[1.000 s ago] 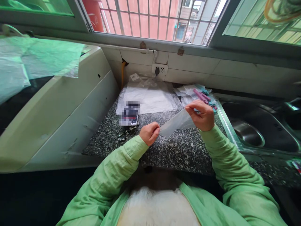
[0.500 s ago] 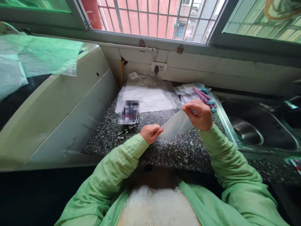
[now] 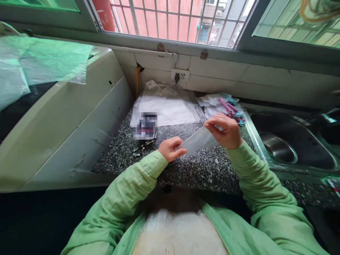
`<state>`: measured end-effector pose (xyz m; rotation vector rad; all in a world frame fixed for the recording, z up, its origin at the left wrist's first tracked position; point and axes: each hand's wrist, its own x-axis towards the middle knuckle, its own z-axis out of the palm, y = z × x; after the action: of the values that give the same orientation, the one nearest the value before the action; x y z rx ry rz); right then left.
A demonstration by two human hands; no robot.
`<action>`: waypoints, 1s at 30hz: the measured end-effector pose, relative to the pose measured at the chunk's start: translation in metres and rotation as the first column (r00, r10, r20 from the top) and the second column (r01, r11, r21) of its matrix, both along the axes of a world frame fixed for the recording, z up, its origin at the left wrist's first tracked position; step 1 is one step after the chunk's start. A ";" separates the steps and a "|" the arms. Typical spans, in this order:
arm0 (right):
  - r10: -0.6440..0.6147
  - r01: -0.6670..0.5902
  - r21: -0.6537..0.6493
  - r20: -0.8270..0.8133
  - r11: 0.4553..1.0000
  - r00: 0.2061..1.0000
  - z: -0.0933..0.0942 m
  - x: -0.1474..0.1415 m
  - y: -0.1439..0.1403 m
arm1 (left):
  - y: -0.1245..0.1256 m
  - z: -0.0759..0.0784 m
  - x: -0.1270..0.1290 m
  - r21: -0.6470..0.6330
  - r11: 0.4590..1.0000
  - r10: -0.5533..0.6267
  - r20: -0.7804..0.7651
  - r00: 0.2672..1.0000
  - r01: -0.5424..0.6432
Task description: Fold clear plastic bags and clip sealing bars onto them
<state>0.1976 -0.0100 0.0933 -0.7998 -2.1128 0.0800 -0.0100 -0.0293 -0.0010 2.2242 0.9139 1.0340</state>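
A small translucent plastic bag is stretched at a slant between my two hands, above the speckled countertop. My right hand pinches its upper right end between thumb and fingertips. At the lower left end, my left hand has the bag's edge between thumb and curled fingers, with the thumb tip standing a little off the index finger. Past my right hand lies a pile of small clear bags with purple and teal strips. Larger clear bags with white contents lie flat behind my left hand.
A blurred-out packet and a beaded string lie on the dark speckled countertop. On the right is a steel sink holding a metal bowl. A large white appliance borders the left. A wall socket sits behind.
My left thumb has moved away from the index finger, and the bag's left end now reaches further into that hand. The bag looks narrower. My right hand has barely moved.
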 end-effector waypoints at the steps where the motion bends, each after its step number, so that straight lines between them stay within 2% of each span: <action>1: 0.009 -0.009 -0.002 0.009 1.000 1.000 -0.001 -0.001 -0.001 | 0.000 0.000 0.001 0.013 1.000 0.008 0.008 1.000 -0.008; 9: -0.007 0.007 -0.015 0.031 1.000 0.999 -0.005 -0.004 0.000 | 0.000 0.002 0.006 0.001 0.997 -0.078 0.013 0.997 0.078; 13: 0.005 -0.004 -0.033 0.031 0.999 1.000 -0.006 -0.003 0.001 | 0.001 0.003 0.006 -0.137 0.980 -0.140 0.051 0.989 0.146; 16: 0.016 -0.013 -0.066 0.037 0.998 0.999 -0.007 -0.003 0.002 | 0.000 0.002 0.005 -0.331 0.922 -0.172 0.111 0.979 0.200; 19: 0.018 -0.016 -0.100 0.019 0.995 1.000 -0.009 -0.004 0.003 | -0.002 0.002 0.004 -0.512 0.812 -0.206 0.199 0.958 0.281; 21: 0.024 -0.022 -0.124 0.013 0.992 1.000 -0.010 -0.004 0.002 | -0.003 0.002 0.003 -0.582 0.743 -0.241 0.227 0.944 0.330; 23: 0.033 -0.031 -0.146 0.014 0.989 0.999 -0.010 -0.005 0.001 | -0.003 0.001 0.001 -0.602 0.719 -0.271 0.218 0.937 0.348; 25: 0.047 -0.043 -0.157 0.019 0.987 0.999 -0.009 -0.006 -0.001 | -0.003 0.000 0.001 -0.584 0.737 -0.278 0.195 0.940 0.339; 30: 0.085 -0.075 -0.129 0.073 0.989 0.994 -0.007 -0.012 -0.007 | 0.001 0.001 0.002 -0.450 0.851 -0.203 0.193 0.960 0.271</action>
<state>0.1857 -0.0171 0.0858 -0.8032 -2.2316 0.2299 -0.0084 -0.0285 0.0000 1.7739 0.7131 0.7409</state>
